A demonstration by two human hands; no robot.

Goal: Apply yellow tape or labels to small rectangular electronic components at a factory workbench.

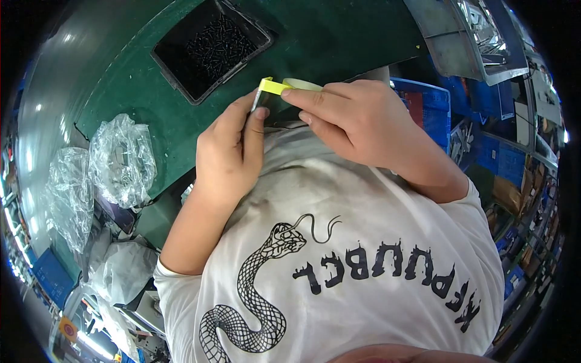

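My left hand (227,151) pinches a thin, flat, light-coloured piece (256,98) between thumb and fingers, held on edge; most of it is hidden by the hand. Bright yellow tape (275,87) runs from the top of that piece across to my right hand (374,124). The roll of tape (302,84), pale on its inner side, sits at the right fingertips, which are closed on it. Both hands are close together in front of my white printed shirt, over the near edge of the green table (327,36).
Beyond my hands stands a black bin (181,75) holding many small black screw-like parts. Crumpled clear plastic bags (123,160) lie at the left. Toward the right are a blue crate (437,109) and a grey bin (451,45) with shiny metal parts.
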